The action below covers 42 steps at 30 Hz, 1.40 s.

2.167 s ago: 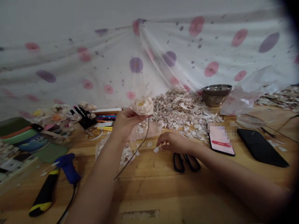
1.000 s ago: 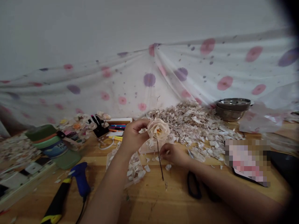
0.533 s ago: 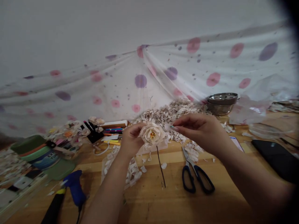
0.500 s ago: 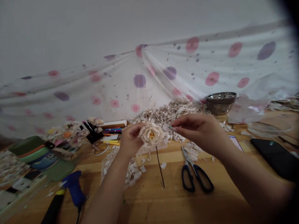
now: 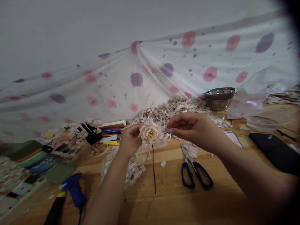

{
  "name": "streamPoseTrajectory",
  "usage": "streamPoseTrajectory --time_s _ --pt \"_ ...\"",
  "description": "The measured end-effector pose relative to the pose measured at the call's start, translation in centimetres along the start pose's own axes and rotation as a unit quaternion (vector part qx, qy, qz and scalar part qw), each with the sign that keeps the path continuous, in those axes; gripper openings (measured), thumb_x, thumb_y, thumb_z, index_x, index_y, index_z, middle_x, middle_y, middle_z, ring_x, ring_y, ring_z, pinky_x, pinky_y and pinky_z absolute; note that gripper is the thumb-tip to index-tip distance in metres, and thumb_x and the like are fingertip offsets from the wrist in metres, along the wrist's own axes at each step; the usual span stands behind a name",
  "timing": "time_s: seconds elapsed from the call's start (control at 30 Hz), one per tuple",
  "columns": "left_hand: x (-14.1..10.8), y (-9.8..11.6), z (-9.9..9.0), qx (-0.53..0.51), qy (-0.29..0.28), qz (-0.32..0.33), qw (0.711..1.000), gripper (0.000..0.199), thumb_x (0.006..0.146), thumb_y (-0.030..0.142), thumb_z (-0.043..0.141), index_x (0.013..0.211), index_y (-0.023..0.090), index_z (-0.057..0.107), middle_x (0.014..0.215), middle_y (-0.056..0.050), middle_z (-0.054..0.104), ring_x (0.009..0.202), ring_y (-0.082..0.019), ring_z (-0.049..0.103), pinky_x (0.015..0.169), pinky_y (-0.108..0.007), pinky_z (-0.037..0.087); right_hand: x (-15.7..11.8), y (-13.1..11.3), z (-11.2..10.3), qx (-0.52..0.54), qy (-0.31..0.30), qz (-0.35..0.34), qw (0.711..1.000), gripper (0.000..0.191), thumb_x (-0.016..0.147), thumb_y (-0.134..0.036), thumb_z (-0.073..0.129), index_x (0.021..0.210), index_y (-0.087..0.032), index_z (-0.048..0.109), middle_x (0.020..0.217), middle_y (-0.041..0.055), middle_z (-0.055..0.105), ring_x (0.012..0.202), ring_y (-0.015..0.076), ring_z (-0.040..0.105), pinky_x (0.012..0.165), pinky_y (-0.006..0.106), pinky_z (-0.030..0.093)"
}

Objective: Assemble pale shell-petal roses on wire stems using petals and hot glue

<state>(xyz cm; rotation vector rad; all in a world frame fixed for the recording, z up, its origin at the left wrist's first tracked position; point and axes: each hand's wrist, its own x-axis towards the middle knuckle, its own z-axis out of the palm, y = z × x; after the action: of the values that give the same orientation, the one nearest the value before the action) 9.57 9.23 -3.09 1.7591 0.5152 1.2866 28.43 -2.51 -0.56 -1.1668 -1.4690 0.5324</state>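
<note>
- Cream flower (image 5: 151, 134) is up over the table (image 5: 171, 206), between the two hands, bloom facing the camera. Left hand (image 5: 131, 140) has its fingers closed on the flower's left edge, so too hard a squeeze could crush or bend the outer layers.
- Right hand (image 5: 194, 129) has its fingers pinched on what looks like a small pale petal (image 5: 164, 129), right beside the bloom. Kinda blurry, can't tell if they're touching.
- That pinch is on very little material imo. A slip could drop it among the loose scraps (image 5: 163, 163) below, and good luck picking it out.
- Dark stem (image 5: 153, 172) hangs with nothing gripping its lower end, so a bump there could twist the flower.
- Scissors (image 5: 188, 158) lie below the right hand; a careless drop of the forearm could knock them.
- Blue glue gun (image 5: 75, 189) sits near the left forearm. Can't tell if it's hot, but if so, an elbow swing could mean a burn.
</note>
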Motion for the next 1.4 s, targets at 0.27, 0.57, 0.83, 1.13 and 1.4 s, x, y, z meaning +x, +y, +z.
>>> streamPoseTrajectory --time_s 0.27,0.57,0.83,1.13,1.4 --pt "0.0 0.0 -0.2 -0.004 -0.001 0.001 1.0 0.023 0.045 0.022 0.085 0.064 0.02 0.073 0.064 0.0 0.07 0.06 -0.016 0.062 0.063 -0.028 0.052 -0.2 0.2 -0.1 -0.017 0.009 -0.015 1.0 0.01 0.074 -0.024 0.07 0.083 -0.022 0.07 0.079 0.0021 0.073 0.072 0.017 0.069 0.064 0.028 0.059" --pt "0.0 0.5 -0.4 -0.029 -0.047 0.038 0.998 0.016 0.053 0.034 0.083 0.062 0.023 0.074 0.068 -0.002 0.072 0.066 -0.018 0.064 0.063 -0.029 0.052 -0.8 -0.6 0.3 -0.041 -0.008 -0.022 0.999 0.01 0.076 -0.022 0.067 0.084 -0.024 0.072 0.079 0.0007 0.073 0.071 0.0165 0.069 0.063 0.027 0.057" --pt "-0.3 0.8 -0.3 -0.029 -0.098 0.057 0.993 0.011 0.057 0.017 0.081 0.064 0.023 0.075 0.072 -0.003 0.074 0.064 -0.016 0.065 0.06 -0.024 0.05 -1.1 -1.4 0.0 -0.067 -0.021 -0.02 0.997 0.014 0.075 -0.02 0.067 0.084 -0.026 0.075 0.078 -0.0004 0.075 0.068 0.0175 0.069 0.06 0.028 0.057" --pt "-0.1 0.8 -0.2 -0.023 -0.128 0.074 0.989 0.009 0.059 0.022 0.081 0.063 0.02 0.074 0.069 -0.004 0.073 0.062 -0.016 0.065 0.057 -0.024 0.05 -1.1 -1.4 -0.4 -0.088 -0.064 0.019 0.994 0.013 0.079 -0.025 0.063 0.086 -0.025 0.074 0.086 -0.0012 0.075 0.08 0.0174 0.069 0.068 0.026 0.054" --pt "-0.1 0.2 -0.3 -0.001 -0.133 0.067 0.989 0.009 0.061 0.018 0.08 0.066 0.019 0.073 0.072 -0.004 0.073 0.065 -0.015 0.065 0.06 -0.024 0.051 -0.9 -1.0 -0.2 0.016 -0.108 0.071 0.991 0.011 0.077 -0.028 0.065 0.086 -0.024 0.071 0.084 -0.0008 0.075 0.082 0.0176 0.071 0.072 0.027 0.057"
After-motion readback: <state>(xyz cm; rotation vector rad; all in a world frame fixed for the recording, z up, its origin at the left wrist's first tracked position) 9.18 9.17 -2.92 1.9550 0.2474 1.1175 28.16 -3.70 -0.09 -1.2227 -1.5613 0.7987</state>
